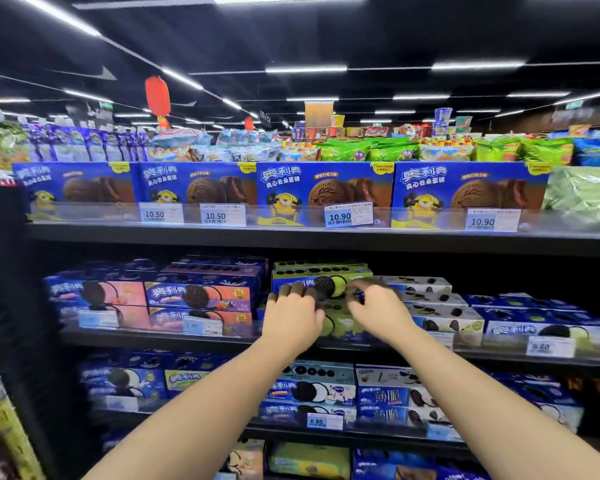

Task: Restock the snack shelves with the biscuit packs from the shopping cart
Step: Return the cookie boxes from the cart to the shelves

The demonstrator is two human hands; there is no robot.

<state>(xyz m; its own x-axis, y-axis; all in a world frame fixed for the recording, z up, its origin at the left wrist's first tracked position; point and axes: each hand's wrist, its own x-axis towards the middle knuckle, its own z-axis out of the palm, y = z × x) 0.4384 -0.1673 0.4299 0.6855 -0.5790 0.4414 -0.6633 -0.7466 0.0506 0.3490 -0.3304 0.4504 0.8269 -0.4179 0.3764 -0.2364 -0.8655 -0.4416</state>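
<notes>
Forearms: both were extended forward and up toward the middle shelf (pixel 187 339).
Left hand (pixel 291 313): back upward, fingers nearly straight, pressed against the front of the biscuit pack (pixel 326 284).
Right hand (pixel 378 310): fingers curled, pinching the pack's right end; blurred.
Biscuit pack: topped the green stack on the middle shelf.

Green biscuit box (pixel 326 284) of glossy printed card, 4 big blue boxes (pixel 323 188) above in the same shiny card, shelves (pixel 222 237) of dark matt metal, clear smooth plastic strip (pixel 84 213) along the top edge, white paper price tags (pixel 349 216), green bags (pixel 584 194) of shiny crinkled plastic film
</notes>
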